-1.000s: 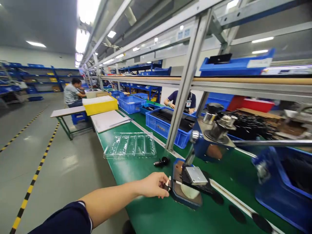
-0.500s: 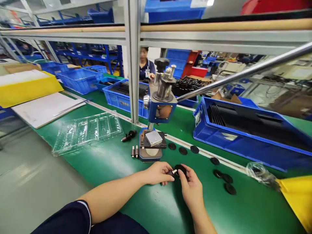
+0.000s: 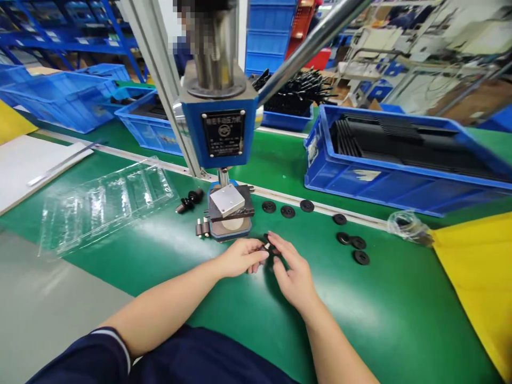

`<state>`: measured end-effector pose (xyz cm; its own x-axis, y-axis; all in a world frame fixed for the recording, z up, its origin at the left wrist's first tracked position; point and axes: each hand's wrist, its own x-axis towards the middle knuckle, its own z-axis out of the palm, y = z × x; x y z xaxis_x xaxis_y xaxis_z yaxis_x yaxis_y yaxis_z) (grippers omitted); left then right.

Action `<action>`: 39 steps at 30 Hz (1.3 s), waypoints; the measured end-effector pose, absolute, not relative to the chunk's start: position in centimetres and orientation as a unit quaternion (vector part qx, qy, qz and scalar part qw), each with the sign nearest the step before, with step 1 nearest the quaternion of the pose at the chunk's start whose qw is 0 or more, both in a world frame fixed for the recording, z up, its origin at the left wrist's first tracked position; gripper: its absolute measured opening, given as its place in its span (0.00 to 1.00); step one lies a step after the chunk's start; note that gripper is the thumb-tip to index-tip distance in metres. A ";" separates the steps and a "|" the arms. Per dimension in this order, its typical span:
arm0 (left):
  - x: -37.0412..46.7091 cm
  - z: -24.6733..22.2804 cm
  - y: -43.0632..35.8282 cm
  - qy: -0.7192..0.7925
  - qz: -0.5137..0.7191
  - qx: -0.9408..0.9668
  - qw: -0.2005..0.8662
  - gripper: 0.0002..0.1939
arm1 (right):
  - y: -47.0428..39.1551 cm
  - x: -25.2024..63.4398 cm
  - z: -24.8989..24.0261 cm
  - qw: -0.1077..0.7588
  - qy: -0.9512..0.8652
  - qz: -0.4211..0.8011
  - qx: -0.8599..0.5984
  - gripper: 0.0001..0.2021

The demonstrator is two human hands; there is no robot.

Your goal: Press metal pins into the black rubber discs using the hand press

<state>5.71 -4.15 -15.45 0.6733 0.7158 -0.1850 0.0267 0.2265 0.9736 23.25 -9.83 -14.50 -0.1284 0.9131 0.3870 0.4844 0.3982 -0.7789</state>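
Observation:
My left hand (image 3: 242, 257) is closed round a small dark part with a pale pin (image 3: 266, 246). Beside it, my right hand (image 3: 291, 265) has its fingers round the edge of a black disc (image 3: 267, 238), seen nearly edge-on against the pin. Both hands are just in front of a blue hand press (image 3: 220, 122), whose base carries a silver metal plate (image 3: 227, 200). Two small dark cylinders (image 3: 202, 228) stand left of the base, near assembled black parts (image 3: 190, 201). Several black discs (image 3: 287, 212) lie right of the press.
A blue bin (image 3: 384, 184) of black plates stands at the back right. Clear plastic trays (image 3: 108, 205) lie on the left. A yellow bin (image 3: 476, 266) and a bundle of clear plastic (image 3: 408, 226) are at the right. The press lever (image 3: 312, 48) slants overhead.
The view has moved closer to the press and tilted down. The black disc in my right hand has turned from face-on to nearly edge-on, against the pin in my left hand.

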 end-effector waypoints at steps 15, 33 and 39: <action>6.3 -15.6 -4.3 0.351 0.293 0.534 0.711 0.17 | -7.9 32.7 -16.6 0.155 -0.538 -0.041 -0.828 0.29; 6.2 -15.2 -4.2 0.339 0.306 0.520 0.722 0.19 | -8.4 25.5 -16.7 0.287 -0.682 0.006 -0.673 0.16; 6.3 -15.2 -4.3 0.339 0.308 0.510 0.728 0.19 | -8.2 25.9 -17.0 0.278 -0.687 0.031 -0.670 0.17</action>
